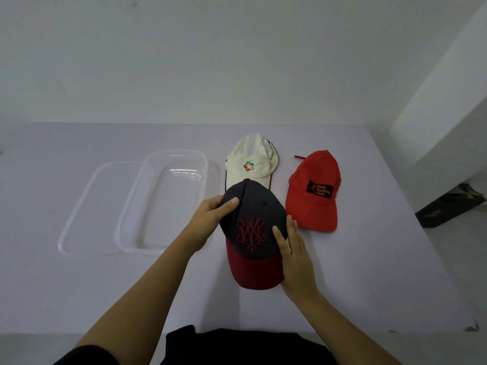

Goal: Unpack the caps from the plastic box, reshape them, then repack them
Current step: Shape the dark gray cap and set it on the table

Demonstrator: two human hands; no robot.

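Observation:
A dark grey cap (254, 206) with a maroon brim and red embroidery sits in the middle of the table, brim toward me. My left hand (210, 222) grips its left side, thumb on the crown. Fingers of my right hand (292, 251) lie flat against its right side and brim edge. A white cap (250, 160) with a coloured logo lies just behind it, partly covered. To the right rests a red cap (313, 193) with a black patch. The clear plastic box (137, 201) stands empty on the left.
The clear lid (79, 214) lies flat next to the box on its left. The pale tabletop (369, 259) ends at a right edge, beyond which a dark object (450, 206) sits on the floor. A white wall rises behind the table.

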